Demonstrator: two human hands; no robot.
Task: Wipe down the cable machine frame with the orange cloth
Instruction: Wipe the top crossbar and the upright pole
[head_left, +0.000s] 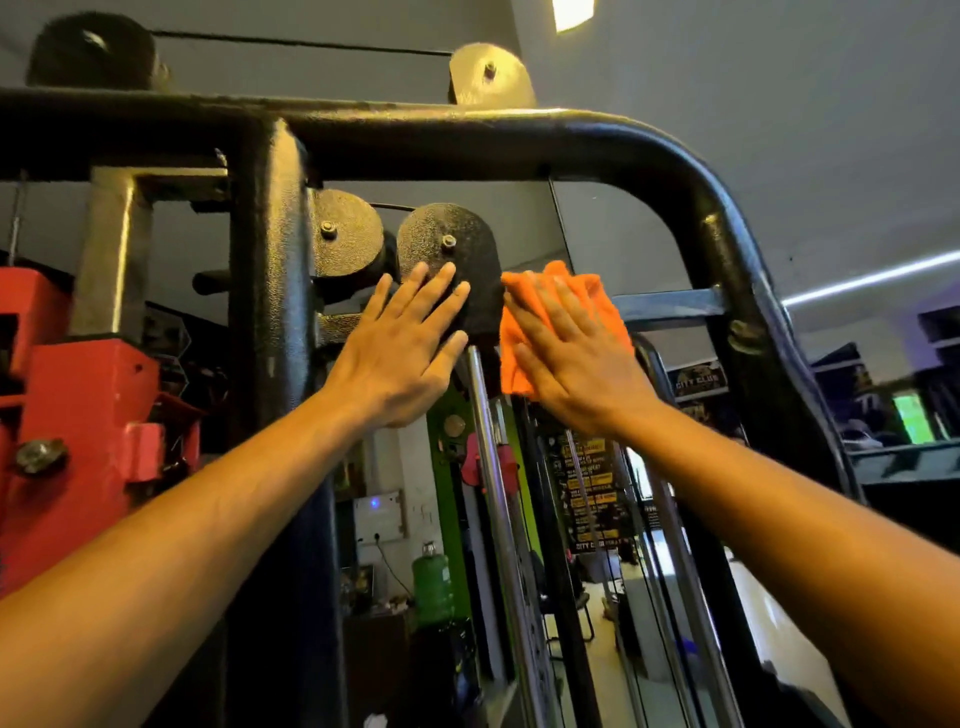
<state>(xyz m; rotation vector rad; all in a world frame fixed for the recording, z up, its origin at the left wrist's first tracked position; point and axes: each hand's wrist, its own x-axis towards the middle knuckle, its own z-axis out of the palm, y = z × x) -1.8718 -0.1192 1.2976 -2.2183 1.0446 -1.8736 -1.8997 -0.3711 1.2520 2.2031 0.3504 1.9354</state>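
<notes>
The black cable machine frame arches overhead and bends down on the right. A black pulley cover plate hangs under its top bar. My left hand lies flat on that plate with straight, spread fingers. My right hand presses the orange cloth with straight fingers against the surface just right of the plate. The cloth shows above and to the left of the hand; the rest is hidden under the palm.
A thick black upright post stands left of the plate, with a second pulley disc beside it. Red machine parts sit at the far left. Chrome guide rods run down below the hands. A green water jug stands lower down.
</notes>
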